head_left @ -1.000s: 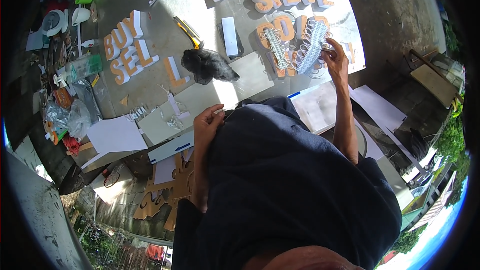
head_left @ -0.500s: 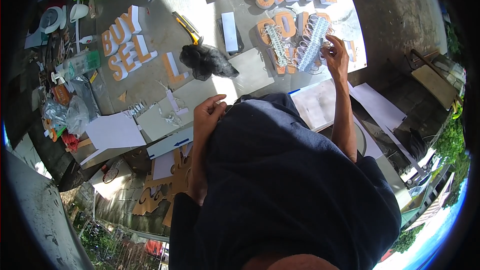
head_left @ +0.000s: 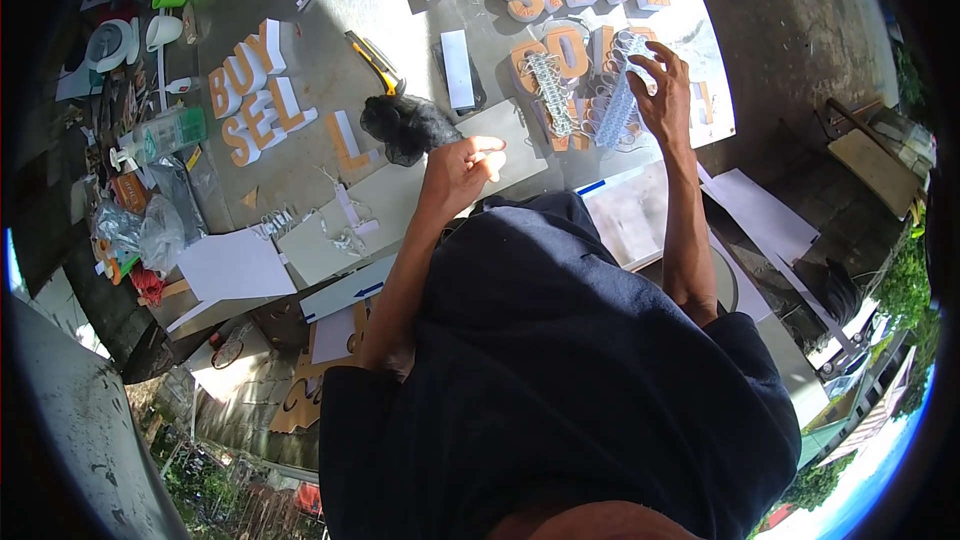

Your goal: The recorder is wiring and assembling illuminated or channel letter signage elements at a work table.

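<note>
The right hand [head_left: 662, 90] was stretched out to the far right of the tabletop [head_left: 320, 155], its fingers closed round the upper end of a strip of small white light modules [head_left: 615, 105] strung on wire. The strip hung down across the orange sign letters [head_left: 560, 55] lying there, and a second, similar strip [head_left: 548, 92] lay just left of it on the same letters. The left hand [head_left: 462, 168] was nearer the body, loosely curled with the fingertips drawn together. Whether it pinched anything could not be told. It hovered over a pale board [head_left: 500, 145], just right of a crumpled black net [head_left: 402, 127].

To handle the strip well, it seemed wise to keep it hanging straight so the wires between modules would not twist, and to bring the free hand over to steady the lower end before laying the modules along a letter, since the loose wire could easily snag on the raised letter edges.

Compared with a second before, the left hand had lifted from low against the dark shirt and come up and out over the board. The right hand had stayed where it was, with the strip in the same grip. A yellow utility knife [head_left: 375, 62] lay well to the left.
</note>
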Tool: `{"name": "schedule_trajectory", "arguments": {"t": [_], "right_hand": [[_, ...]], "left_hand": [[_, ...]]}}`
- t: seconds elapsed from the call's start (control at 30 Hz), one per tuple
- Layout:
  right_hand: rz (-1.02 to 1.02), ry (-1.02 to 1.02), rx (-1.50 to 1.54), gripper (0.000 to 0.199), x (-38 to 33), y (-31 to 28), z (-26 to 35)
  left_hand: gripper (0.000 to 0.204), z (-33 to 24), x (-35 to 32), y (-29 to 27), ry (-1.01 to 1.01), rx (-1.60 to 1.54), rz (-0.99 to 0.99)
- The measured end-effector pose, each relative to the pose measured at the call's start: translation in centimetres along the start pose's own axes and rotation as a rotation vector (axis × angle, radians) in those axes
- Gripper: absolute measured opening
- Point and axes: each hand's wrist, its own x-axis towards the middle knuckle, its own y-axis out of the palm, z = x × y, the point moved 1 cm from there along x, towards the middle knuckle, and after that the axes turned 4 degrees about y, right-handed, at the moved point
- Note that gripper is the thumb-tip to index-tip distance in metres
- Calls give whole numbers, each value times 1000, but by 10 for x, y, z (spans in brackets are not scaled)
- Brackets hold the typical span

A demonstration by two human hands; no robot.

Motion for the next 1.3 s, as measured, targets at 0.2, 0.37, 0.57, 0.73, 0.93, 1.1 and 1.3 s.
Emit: {"name": "schedule_trajectory", "arguments": {"t": [0.2, 0.37, 0.57, 0.73, 0.93, 1.1, 1.3], "right_hand": [[104, -184, -127, 31, 29, 30, 21], [203, -255, -296, 20, 39, 46, 24], [228, -167, -205, 18, 43, 53, 20], [84, -13, 222, 20, 54, 25, 26], [262, 345, 965, 31, 40, -34, 60], [232, 391, 1344, 22, 20, -66, 78], [343, 371, 1478, 20, 10, -88, 64]], "left_hand": [[23, 0, -1, 13, -49, -29, -36], [23, 3, -18, 14, -92, -180, -63], [20, 2, -25, 13, -104, -268, -54], [22, -17, -18, 4, -86, -426, -10], [24, -43, 18, -7, 117, -367, -16], [33, -70, 39, 11, 219, -349, -10], [48, -98, 64, 48, 93, -677, 80]]}}
